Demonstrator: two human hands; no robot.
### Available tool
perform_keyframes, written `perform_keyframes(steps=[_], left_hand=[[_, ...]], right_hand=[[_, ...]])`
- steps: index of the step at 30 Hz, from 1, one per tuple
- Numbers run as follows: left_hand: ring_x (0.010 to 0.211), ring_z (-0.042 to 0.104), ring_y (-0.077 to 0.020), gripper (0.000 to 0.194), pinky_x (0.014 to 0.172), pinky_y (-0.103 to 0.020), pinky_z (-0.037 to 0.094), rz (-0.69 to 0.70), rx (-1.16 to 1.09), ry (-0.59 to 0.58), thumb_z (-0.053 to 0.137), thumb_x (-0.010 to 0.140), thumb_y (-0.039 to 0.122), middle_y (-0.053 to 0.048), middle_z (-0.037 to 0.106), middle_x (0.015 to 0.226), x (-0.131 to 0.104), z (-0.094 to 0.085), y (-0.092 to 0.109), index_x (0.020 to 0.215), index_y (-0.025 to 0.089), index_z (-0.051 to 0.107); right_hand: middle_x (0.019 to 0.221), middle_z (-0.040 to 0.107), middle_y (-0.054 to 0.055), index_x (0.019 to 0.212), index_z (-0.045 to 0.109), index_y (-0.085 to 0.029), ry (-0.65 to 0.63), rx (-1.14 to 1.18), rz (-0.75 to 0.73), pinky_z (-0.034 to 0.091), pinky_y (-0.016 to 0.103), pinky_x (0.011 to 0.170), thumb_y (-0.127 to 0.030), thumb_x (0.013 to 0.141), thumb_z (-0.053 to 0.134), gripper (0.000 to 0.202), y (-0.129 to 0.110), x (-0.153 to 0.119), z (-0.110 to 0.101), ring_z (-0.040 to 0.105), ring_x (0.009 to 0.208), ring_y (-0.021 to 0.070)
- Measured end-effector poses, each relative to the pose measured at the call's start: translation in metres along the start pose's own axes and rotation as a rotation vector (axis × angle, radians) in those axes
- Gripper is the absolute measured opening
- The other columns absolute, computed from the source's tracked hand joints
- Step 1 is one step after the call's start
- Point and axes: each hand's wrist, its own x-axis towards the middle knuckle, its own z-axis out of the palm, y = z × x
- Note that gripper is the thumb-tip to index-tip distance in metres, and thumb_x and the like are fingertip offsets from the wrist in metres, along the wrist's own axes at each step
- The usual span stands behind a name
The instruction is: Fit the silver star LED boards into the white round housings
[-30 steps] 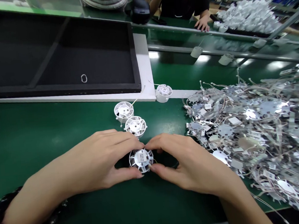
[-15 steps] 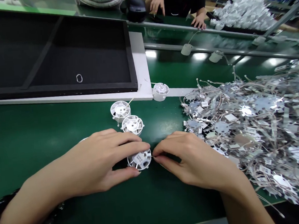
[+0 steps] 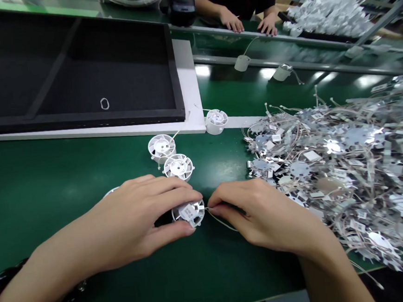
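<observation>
My left hand point(image 3: 140, 216) grips a small white round finned housing point(image 3: 189, 214) on the green table, thumb below it and fingers over its top. A silvery plate with a small white part sits in the housing. My right hand point(image 3: 262, 213) pinches a thin pale wire point(image 3: 223, 221) at the housing's right edge. Two more white finned housings point(image 3: 178, 166) point(image 3: 161, 146) lie just beyond my left hand, and a third point(image 3: 216, 120) rests by the white board's corner.
A big heap of silvery star-shaped plates with wires point(image 3: 342, 163) fills the right side. A black tray point(image 3: 76, 72) on a white board lies at the back left. Across a metal rail, another person's hands point(image 3: 247, 24) rest near a pile of white parts point(image 3: 330, 13).
My right hand has shifted from gripping the housing's right side to pinching the wire at its edge, and the wire now loops out below. The person opposite lowered a hand to the table.
</observation>
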Motion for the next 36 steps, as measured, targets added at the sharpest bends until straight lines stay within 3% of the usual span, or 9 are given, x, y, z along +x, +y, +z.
perform_keyframes(steps=[7,15,23,27,30,33,36], left_hand=[[0.105,0.076,-0.0213,0.027,0.085,-0.034,0.054,-0.022,0.018,-0.026,0.065,0.103,0.041,0.006,0.074,0.130,0.001,-0.002,0.003,0.130,0.039,0.066],[0.106,0.077,-0.0251,0.029,0.086,-0.040,0.057,0.022,0.055,-0.001,0.056,0.107,0.049,0.002,0.075,0.130,0.002,-0.001,0.004,0.130,0.034,0.067],[0.107,0.077,-0.0233,0.038,0.082,-0.041,0.058,0.091,0.199,0.090,0.037,0.114,0.054,0.004,0.075,0.132,0.001,0.007,0.000,0.129,0.036,0.068],[0.103,0.080,-0.0228,0.047,0.077,-0.041,0.062,0.153,0.289,0.093,0.030,0.116,0.049,0.004,0.078,0.128,0.005,0.003,0.003,0.123,0.032,0.073],[0.107,0.080,-0.0216,0.042,0.080,-0.038,0.064,0.150,0.245,0.074,0.033,0.116,0.046,0.005,0.077,0.131,0.006,-0.003,0.004,0.127,0.031,0.071],[0.103,0.080,-0.0175,0.037,0.082,-0.032,0.064,0.101,0.167,0.126,0.037,0.116,0.042,0.007,0.080,0.124,0.005,-0.007,0.003,0.126,0.028,0.069],[0.098,0.081,-0.0189,0.041,0.077,-0.033,0.064,0.095,0.166,0.154,0.039,0.114,0.054,0.005,0.082,0.115,0.006,-0.008,0.002,0.117,0.026,0.069]], right_hand=[[0.080,0.071,0.000,0.091,0.068,-0.019,-0.021,-0.031,-0.007,0.035,0.028,0.061,-0.014,0.102,0.055,0.019,0.000,0.002,0.001,0.063,0.067,0.0153],[0.073,0.063,-0.001,0.084,0.059,-0.018,-0.025,-0.045,-0.029,0.028,0.029,0.057,-0.012,0.101,0.052,0.020,-0.001,0.003,0.004,0.052,0.061,0.0129],[0.073,0.065,0.000,0.078,0.052,-0.019,-0.048,-0.049,-0.003,0.027,0.029,0.058,-0.008,0.098,0.053,0.023,-0.004,0.005,0.004,0.055,0.062,0.0131],[0.077,0.069,0.001,0.079,0.055,-0.018,-0.079,-0.036,0.029,0.029,0.028,0.060,-0.009,0.099,0.054,0.023,-0.002,0.006,0.004,0.059,0.065,0.0140],[0.080,0.072,0.001,0.082,0.059,-0.018,-0.088,-0.027,0.049,0.031,0.028,0.062,-0.011,0.101,0.055,0.021,-0.001,0.006,0.003,0.062,0.068,0.0150],[0.080,0.072,0.000,0.084,0.062,-0.018,-0.089,-0.029,0.052,0.030,0.028,0.061,-0.011,0.102,0.056,0.019,-0.001,0.005,0.003,0.062,0.069,0.0150],[0.079,0.071,0.000,0.085,0.062,-0.018,-0.081,-0.035,0.037,0.029,0.028,0.061,-0.012,0.102,0.057,0.019,-0.001,0.004,0.003,0.062,0.068,0.0147]])
